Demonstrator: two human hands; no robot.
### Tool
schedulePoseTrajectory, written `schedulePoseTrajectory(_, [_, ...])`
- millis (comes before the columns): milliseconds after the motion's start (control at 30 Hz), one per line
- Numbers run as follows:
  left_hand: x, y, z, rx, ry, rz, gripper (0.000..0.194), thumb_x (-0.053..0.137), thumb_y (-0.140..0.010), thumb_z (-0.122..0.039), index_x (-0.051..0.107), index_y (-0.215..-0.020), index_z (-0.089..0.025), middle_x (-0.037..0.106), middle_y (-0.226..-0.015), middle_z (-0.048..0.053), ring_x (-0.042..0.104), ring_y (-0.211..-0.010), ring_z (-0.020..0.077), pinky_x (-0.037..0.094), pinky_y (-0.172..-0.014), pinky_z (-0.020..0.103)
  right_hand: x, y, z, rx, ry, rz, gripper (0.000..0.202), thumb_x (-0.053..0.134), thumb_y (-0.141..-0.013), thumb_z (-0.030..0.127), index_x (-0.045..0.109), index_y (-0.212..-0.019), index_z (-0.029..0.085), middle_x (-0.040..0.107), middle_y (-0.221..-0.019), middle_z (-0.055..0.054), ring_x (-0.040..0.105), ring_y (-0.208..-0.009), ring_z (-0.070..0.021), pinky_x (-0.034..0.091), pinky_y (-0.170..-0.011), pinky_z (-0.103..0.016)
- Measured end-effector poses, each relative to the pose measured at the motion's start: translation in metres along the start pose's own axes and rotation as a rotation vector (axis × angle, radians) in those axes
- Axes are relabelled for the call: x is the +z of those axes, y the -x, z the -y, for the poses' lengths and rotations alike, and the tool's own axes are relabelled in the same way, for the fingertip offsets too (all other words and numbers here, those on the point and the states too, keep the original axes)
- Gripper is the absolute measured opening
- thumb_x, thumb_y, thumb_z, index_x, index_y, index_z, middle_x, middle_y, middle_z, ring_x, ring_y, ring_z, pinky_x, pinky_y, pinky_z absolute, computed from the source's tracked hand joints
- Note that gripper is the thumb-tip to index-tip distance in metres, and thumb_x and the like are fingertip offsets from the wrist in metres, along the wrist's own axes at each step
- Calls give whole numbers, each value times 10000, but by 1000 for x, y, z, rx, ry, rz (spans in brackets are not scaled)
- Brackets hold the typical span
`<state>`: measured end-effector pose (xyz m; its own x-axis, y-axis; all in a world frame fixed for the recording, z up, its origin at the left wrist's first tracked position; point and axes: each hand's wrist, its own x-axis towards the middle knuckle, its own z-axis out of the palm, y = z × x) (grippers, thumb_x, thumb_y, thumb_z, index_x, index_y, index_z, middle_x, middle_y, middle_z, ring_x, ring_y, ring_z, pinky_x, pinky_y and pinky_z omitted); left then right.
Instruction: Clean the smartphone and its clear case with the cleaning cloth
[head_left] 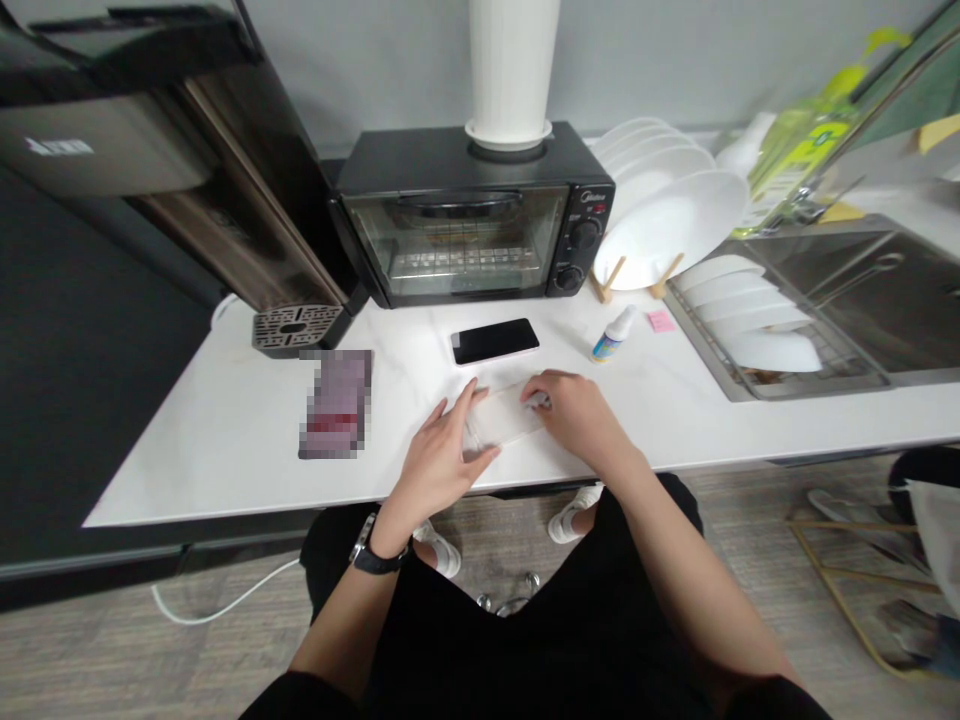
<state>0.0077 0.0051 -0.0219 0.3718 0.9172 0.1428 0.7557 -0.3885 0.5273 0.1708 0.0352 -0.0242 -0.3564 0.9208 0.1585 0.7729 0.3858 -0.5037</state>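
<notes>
A clear, flat phone case (502, 415) lies on the white counter between my hands. My left hand (442, 455) has its fingers spread around the case's left end, thumb and fingertips at its edges. At the right end, my right hand (574, 412) is closed on a crumpled whitish cloth (537, 400), which touches the case. Behind them lies a phone (495, 341) with a dark screen. A small spray bottle (613, 336) stands to the right, near a pink note (661, 321).
A toaster oven (472, 220) stands at the back, with a white container (513, 75) on top. On the left are a blurred-out purple item (339, 405) and a drink dispenser (247, 180). White plates (675, 220) and a sink (862, 300) are at the right.
</notes>
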Motion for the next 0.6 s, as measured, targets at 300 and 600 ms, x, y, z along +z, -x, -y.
schedulePoseTrajectory(300, [1,0,1,-3,-18,5,702,460,-663,-254,4,-1195,-218,302,-1193,-29,316,-1063,157,135,-973,314,6,-6,13,40,40,-38,189,380,-708,150,465,-877,161,500,-834,-32,445,-737,-113,318,-644,-214])
schedulePoseTrajectory(600, [-1,1,0,4,-31,3,688,459,-664,-257,18,-1192,-242,308,-1191,-28,316,-1064,162,158,-962,324,3,-1,-2,81,89,-83,132,373,-699,126,462,-795,142,496,-769,-51,453,-694,-129,306,-612,-226])
